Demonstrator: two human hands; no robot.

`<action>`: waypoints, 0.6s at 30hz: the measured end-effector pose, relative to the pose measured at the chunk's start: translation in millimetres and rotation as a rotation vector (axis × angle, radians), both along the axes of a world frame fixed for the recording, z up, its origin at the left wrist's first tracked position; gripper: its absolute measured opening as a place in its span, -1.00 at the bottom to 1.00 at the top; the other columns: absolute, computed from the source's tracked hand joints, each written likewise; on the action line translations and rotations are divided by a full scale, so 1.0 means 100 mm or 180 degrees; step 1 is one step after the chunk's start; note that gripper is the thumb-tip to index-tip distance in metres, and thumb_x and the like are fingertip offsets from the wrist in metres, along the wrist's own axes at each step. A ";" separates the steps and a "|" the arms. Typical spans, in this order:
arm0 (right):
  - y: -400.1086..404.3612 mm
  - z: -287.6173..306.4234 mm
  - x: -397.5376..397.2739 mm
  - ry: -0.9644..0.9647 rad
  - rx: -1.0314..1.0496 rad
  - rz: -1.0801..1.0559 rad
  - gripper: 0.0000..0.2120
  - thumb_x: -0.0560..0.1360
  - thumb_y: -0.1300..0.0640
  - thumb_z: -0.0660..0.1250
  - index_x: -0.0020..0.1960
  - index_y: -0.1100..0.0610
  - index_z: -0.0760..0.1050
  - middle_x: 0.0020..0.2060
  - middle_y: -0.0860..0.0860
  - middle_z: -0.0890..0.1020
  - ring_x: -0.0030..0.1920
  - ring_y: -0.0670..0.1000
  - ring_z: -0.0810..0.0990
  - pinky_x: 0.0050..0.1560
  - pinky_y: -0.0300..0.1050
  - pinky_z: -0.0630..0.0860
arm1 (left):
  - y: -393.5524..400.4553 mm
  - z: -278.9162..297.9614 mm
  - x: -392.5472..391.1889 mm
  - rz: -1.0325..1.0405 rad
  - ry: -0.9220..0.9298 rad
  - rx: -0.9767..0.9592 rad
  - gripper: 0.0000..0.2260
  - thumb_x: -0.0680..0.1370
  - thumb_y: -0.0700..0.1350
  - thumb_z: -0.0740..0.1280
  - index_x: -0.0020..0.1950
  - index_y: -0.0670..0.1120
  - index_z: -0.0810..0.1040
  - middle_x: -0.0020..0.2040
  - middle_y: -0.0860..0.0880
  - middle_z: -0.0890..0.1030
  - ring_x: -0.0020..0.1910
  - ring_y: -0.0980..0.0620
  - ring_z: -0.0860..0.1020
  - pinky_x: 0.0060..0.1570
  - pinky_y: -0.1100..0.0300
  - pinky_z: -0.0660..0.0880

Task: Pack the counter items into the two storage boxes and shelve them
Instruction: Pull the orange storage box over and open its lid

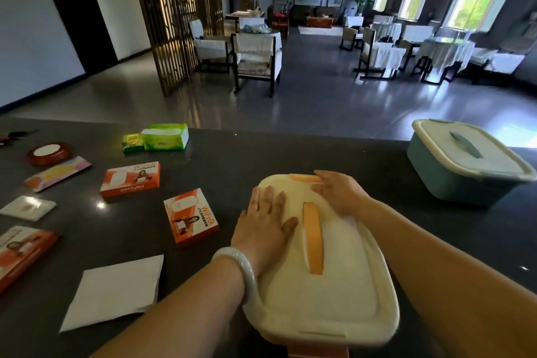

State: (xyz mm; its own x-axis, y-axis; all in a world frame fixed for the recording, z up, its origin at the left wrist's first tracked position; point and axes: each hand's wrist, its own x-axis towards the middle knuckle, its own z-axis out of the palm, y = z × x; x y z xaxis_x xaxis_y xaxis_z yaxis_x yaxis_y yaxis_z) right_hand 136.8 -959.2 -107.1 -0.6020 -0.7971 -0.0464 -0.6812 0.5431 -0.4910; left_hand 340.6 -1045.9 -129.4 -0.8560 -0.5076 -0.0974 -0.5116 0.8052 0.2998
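A cream-lidded storage box (334,293) with an orange handle sits on the dark counter (232,154) in front of me. My left hand (264,227) lies flat on the lid's left part, fingers straight. My right hand (340,192) rests on the lid's far edge, its fingers at the orange clasp (302,177). A second box (465,166), teal with a cream lid and grey handle, stands closed at the right. Loose on the left lie orange WiFi boxes (130,179) (190,216) (20,253), a green tissue pack (165,136) and a white envelope (116,291).
A small green packet (132,142), a red ribbon roll (48,152), a pastel flat pack (56,173) and a white sachet (27,208) also lie on the left. Beyond the counter's far edge is a dining room with chairs (257,61) and tables.
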 end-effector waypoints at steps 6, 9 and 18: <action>-0.15 -0.14 -0.23 0.0542 0.0033 0.0205 -0.91 0.54 -0.13 0.24 -0.10 -0.23 0.51 -0.06 -0.12 0.59 -0.11 -0.09 0.55 -0.24 -0.25 0.41 | 0.01 -0.05 -0.01 0.0087 0.0057 0.0025 -0.39 0.58 0.33 -0.15 0.55 0.14 -0.24 0.57 0.09 -0.26 0.51 0.01 -0.34 0.47 -0.16 0.11; -0.18 -0.16 -0.26 0.0260 0.0006 -0.0102 -0.85 0.55 -0.11 0.24 -0.18 -0.21 0.52 -0.13 -0.13 0.59 -0.13 -0.06 0.57 -0.18 -0.15 0.52 | 0.02 -0.04 -0.01 0.0082 0.0036 0.0011 -0.39 0.57 0.33 -0.15 0.55 0.15 -0.26 0.56 0.10 -0.28 0.50 0.02 -0.36 0.42 -0.12 0.22; -0.18 -0.17 -0.25 0.0465 0.0459 0.0087 -0.64 0.59 -0.22 0.05 0.31 -0.18 0.38 0.20 -0.03 0.56 0.19 0.03 0.51 0.26 0.08 0.37 | 0.04 0.01 -0.02 0.0076 0.0011 -0.0019 -0.39 0.58 0.32 -0.14 0.56 0.14 -0.25 0.57 0.09 -0.27 0.51 0.02 -0.35 0.42 -0.07 0.22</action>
State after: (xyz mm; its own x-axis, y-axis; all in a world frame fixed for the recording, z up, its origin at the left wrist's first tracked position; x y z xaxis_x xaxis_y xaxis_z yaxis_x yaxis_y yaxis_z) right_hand 111.9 -977.7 -124.4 -0.5890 -0.8047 -0.0750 -0.7549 0.5809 -0.3045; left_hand 339.0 -1042.0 -128.2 -0.8439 -0.5286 -0.0913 -0.5298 0.7945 0.2968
